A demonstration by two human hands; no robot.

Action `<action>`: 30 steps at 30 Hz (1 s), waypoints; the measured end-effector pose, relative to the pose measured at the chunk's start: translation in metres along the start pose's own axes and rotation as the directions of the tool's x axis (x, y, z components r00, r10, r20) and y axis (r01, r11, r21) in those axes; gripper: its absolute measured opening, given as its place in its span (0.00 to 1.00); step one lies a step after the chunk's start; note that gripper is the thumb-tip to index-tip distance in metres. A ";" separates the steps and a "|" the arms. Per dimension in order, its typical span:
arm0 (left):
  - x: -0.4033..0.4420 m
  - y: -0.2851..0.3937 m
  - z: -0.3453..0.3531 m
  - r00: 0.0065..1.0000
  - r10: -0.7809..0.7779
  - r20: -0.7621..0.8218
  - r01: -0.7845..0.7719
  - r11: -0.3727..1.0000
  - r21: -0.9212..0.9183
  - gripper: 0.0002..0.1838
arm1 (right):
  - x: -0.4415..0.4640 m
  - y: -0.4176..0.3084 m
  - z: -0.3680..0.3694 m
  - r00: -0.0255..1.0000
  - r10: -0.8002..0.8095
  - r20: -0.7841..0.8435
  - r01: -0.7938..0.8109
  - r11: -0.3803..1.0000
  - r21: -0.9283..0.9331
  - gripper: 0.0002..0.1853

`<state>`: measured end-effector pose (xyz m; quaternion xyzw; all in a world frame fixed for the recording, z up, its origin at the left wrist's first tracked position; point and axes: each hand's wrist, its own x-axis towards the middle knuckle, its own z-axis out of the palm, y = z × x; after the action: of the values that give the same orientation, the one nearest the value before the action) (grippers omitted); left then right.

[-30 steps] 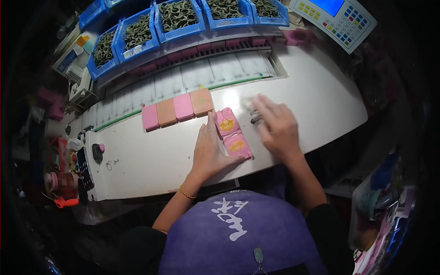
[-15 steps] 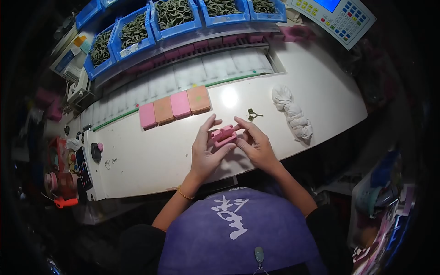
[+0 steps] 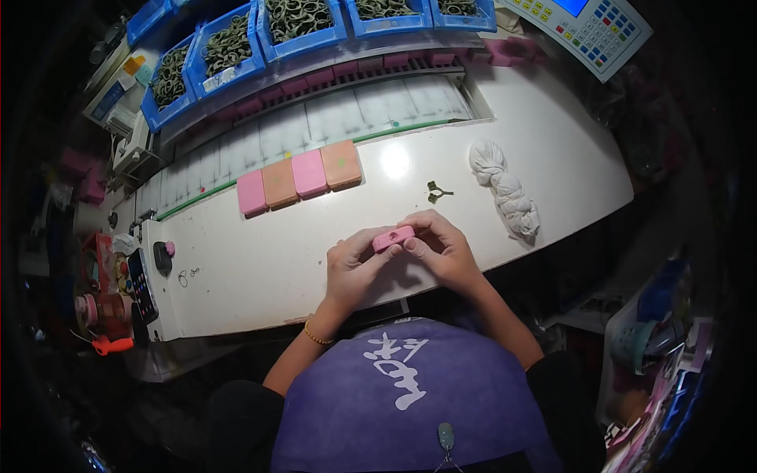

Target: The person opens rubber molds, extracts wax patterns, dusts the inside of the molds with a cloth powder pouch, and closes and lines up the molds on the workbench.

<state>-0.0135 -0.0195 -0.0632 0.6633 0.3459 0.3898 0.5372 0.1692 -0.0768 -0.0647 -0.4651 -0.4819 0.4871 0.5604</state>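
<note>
Above the front part of the white table, a small pink rubber mold (image 3: 393,238) is pressed closed, with a round hole showing in the side that faces me. My left hand (image 3: 351,270) grips its left end, the thumb along the near edge. At the other end, my right hand (image 3: 446,256) wraps its fingers over the far side and keeps its thumb in front. Beyond my right hand lies a small dark green forked piece with a ring-like end (image 3: 438,191). Pink and orange mold blocks (image 3: 309,173) stand in a row farther back on the left.
A twisted white cloth (image 3: 506,193) lies at the right. Blue bins (image 3: 303,51) of green ring-shaped pieces line the back above a white lined panel (image 3: 315,118). A keypad console (image 3: 591,31) is at the back right, a phone (image 3: 143,285) at the left edge.
The pink mold was spread apart with its cut-out inside showing; now it is closed and turned so its holed side faces me. My fingers have folded in around it.
</note>
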 end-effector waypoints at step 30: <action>0.010 0.002 -0.004 0.958 0.274 0.080 -0.284 0.943 0.175 0.19 | 0.005 -0.019 0.010 0.984 0.167 0.068 -0.178 0.963 0.201 0.08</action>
<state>-0.0127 -0.0094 -0.0596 0.7630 0.2682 0.4099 0.4218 0.1619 -0.0729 -0.0448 -0.4322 -0.4006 0.5930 0.5487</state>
